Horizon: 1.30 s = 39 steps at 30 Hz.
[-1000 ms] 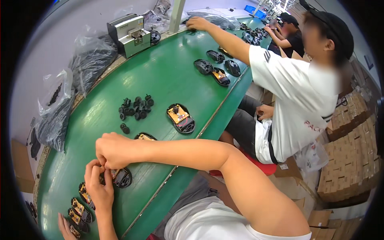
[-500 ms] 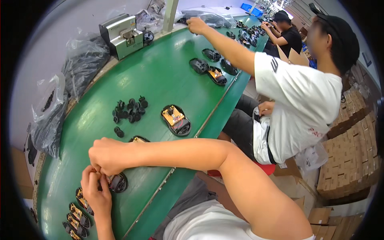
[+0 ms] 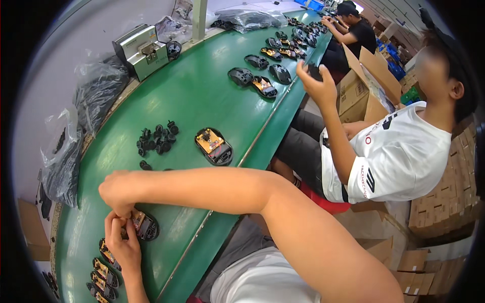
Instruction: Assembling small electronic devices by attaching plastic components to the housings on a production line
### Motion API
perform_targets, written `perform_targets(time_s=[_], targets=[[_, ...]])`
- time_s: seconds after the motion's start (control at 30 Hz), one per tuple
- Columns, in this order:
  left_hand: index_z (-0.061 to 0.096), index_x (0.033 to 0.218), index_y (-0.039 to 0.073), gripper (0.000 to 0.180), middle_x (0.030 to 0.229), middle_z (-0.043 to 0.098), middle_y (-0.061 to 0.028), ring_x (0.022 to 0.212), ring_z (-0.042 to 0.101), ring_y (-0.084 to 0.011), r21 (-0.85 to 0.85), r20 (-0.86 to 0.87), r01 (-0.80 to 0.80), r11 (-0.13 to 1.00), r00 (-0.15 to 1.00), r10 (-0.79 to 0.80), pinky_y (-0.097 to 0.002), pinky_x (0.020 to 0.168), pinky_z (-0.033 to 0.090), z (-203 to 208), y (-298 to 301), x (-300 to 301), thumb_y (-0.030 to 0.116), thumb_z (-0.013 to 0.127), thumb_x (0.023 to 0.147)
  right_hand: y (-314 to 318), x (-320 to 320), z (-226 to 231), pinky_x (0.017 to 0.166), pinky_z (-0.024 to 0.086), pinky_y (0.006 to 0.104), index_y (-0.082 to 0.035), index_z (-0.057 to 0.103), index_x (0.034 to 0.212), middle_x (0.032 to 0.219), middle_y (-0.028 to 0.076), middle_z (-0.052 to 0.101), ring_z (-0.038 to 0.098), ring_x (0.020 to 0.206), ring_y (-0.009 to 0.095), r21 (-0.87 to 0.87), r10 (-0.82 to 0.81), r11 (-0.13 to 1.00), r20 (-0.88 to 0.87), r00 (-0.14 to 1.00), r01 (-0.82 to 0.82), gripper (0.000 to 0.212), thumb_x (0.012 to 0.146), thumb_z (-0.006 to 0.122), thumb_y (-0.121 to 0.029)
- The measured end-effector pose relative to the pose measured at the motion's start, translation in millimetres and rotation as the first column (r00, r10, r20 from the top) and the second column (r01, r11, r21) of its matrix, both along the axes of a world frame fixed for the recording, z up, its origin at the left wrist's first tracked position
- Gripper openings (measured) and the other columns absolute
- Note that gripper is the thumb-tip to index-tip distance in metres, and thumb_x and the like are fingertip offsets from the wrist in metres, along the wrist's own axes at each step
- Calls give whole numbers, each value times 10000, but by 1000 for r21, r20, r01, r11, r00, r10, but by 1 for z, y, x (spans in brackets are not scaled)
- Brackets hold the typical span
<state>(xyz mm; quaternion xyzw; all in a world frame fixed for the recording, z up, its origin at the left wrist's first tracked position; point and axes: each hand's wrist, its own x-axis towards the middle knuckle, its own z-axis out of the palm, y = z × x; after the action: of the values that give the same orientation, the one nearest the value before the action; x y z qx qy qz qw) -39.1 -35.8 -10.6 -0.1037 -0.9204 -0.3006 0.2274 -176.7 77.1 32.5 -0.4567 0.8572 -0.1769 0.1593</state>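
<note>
Low on the left of the belt, my left hand (image 3: 124, 243) is closed on the left end of an opened computer mouse base (image 3: 145, 226) with a circuit board inside. Above that same end, my right hand (image 3: 118, 191) bends down with its fingers pinched together. The back of the hand hides its fingertips and anything between them. The mouse base's right part shows beyond my fingers. Beyond my right forearm lies a cluster of small black scroll wheels (image 3: 160, 137), one wheel (image 3: 145, 165) apart from it. Another mouse base (image 3: 214, 146) with an orange board rests to their right.
Several mouse bases (image 3: 104, 272) line up left of my left wrist. More mouse parts (image 3: 263, 86) lie farther along the green belt (image 3: 187, 91). A metal-cased device (image 3: 143, 53) and plastic bags (image 3: 61, 156) stand along the far edge. A co-worker (image 3: 399, 151) sits to the right.
The co-worker's arm has drawn back from across the belt, and that hand now holds a dark part up. My hands stay at the same mouse base, my right hand slightly lower left.
</note>
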Motion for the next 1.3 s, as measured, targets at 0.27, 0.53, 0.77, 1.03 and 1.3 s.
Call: perform_targets(time_s=[0.27,0.53,0.77,1.03,1.3], targets=[[578,927,-60,70,1025,638,-134,806,647,-250,111,96,23,994,995,-34,-327,669,514,-5,-11,-6,-67,635,886,12,26,-26,696,589,451,-78,758,764,800,179,733,728,868,377,-252,-114,965,-153,982,73,122,691,793,-168],[584,944,-66,40,1109,643,-136,867,641,-224,111,83,40,993,995,-49,-304,706,517,-17,-23,-11,-41,615,943,33,25,-62,726,558,457,-86,763,809,817,159,734,704,820,372,-571,-110,821,-160,981,-1,144,702,794,-177],[617,995,-62,72,1041,661,-80,790,603,-136,403,227,49,914,962,-152,-283,742,500,-34,-34,-32,-1,633,960,49,21,-69,734,554,448,-72,761,829,808,133,735,703,811,355,-659,-69,749,-180,981,-68,168,693,792,-166],[701,811,-60,60,793,703,-74,706,619,-142,496,571,-95,863,784,-242,-291,699,496,27,-13,-44,-26,656,788,67,16,-49,760,569,427,-97,789,885,854,144,746,714,823,347,-596,-18,803,-75,997,-30,164,730,798,-151],[713,786,-55,105,759,711,-78,660,601,-128,313,666,-203,928,743,-62,-275,611,446,33,-17,-59,20,694,715,63,13,-35,791,563,424,-118,806,906,869,140,751,713,854,349,-461,-38,887,-33,999,18,167,747,819,-167]])
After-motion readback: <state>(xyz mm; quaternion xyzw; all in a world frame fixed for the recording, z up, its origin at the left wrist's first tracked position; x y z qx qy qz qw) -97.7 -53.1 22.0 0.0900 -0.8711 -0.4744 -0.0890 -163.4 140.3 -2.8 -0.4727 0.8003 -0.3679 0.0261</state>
